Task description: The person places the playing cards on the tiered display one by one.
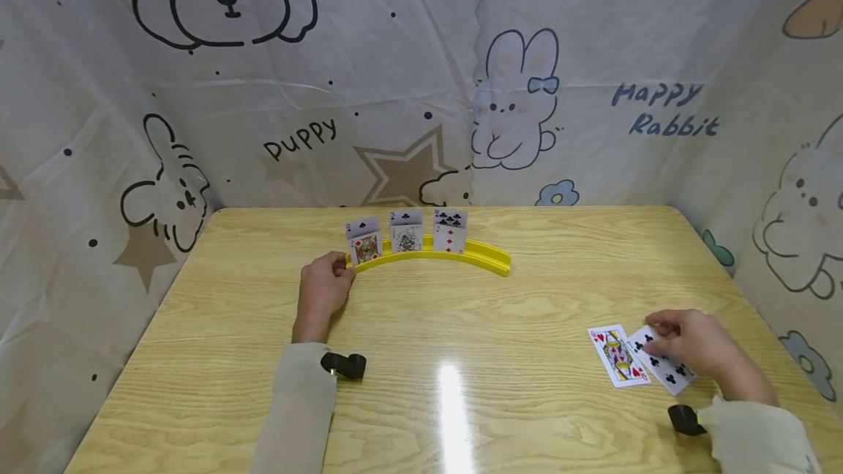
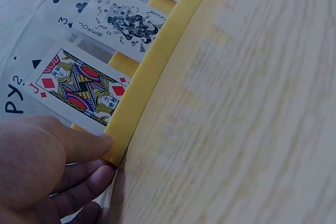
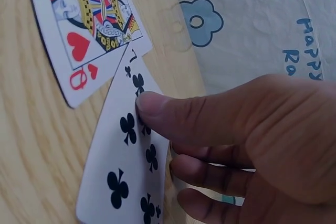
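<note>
At the far side of the table, my left hand (image 1: 324,287) grips the left end of a curved yellow card holder (image 1: 490,259), with the thumb on its front edge. Upright in the holder stand a jack of diamonds (image 2: 79,90), a joker (image 2: 123,22) and a diamonds card (image 1: 450,239), each with a black-suit card behind it. On the right, my right hand (image 1: 701,342) pinches a seven of clubs (image 3: 113,177), thumb on its face and fingers at its far edge. One corner of that card overlaps a queen of hearts (image 3: 97,19) lying face up.
A light wood table (image 1: 500,357) carries everything. Cloth (image 1: 408,79) printed with cartoon animals hangs behind it and along both sides. The holder's right end bears no cards. A dark wrist band (image 1: 344,365) sits over the left sleeve.
</note>
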`<move>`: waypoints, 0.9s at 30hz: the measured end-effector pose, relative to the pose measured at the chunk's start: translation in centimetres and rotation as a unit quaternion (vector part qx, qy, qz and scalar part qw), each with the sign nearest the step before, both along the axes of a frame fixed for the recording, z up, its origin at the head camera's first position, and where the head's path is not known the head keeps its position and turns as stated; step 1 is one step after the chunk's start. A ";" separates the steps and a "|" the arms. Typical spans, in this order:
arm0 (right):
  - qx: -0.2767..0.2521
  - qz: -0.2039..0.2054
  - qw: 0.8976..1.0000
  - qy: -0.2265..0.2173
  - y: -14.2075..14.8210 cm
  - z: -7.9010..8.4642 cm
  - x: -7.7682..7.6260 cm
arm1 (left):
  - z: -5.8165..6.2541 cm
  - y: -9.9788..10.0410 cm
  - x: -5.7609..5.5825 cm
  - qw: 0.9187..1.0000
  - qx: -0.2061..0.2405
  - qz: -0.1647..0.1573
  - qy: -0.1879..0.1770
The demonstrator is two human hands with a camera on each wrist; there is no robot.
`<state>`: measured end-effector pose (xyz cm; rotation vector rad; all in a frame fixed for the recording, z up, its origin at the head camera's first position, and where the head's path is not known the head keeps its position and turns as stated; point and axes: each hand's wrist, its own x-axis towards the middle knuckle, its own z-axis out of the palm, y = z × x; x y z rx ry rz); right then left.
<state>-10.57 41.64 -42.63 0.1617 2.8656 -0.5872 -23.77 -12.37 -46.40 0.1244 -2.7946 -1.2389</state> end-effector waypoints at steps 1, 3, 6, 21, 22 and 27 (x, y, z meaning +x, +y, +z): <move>0.003 0.003 1.000 0.001 0.1 -0.1 0.0 | 0.0 0.0 0.0 1.000 0.001 0.000 -0.001; 0.008 0.007 1.000 0.002 0.2 -0.2 0.0 | 0.0 0.0 0.0 1.000 0.002 0.001 -0.001; 0.016 0.006 1.000 0.002 0.2 -0.3 0.0 | 0.1 0.0 -0.1 1.000 0.005 0.001 0.002; -0.016 -0.030 0.999 -0.034 0.0 -0.4 -0.2 | 0.2 0.1 0.1 1.000 0.006 -0.003 0.002; -0.014 -0.027 0.999 -0.034 -0.1 -0.4 -0.2 | 0.2 0.1 0.1 1.000 0.006 -0.002 0.001; -0.003 -0.004 0.999 -0.032 -0.1 0.0 -0.3 | 0.2 0.0 0.1 1.000 0.004 -0.001 0.000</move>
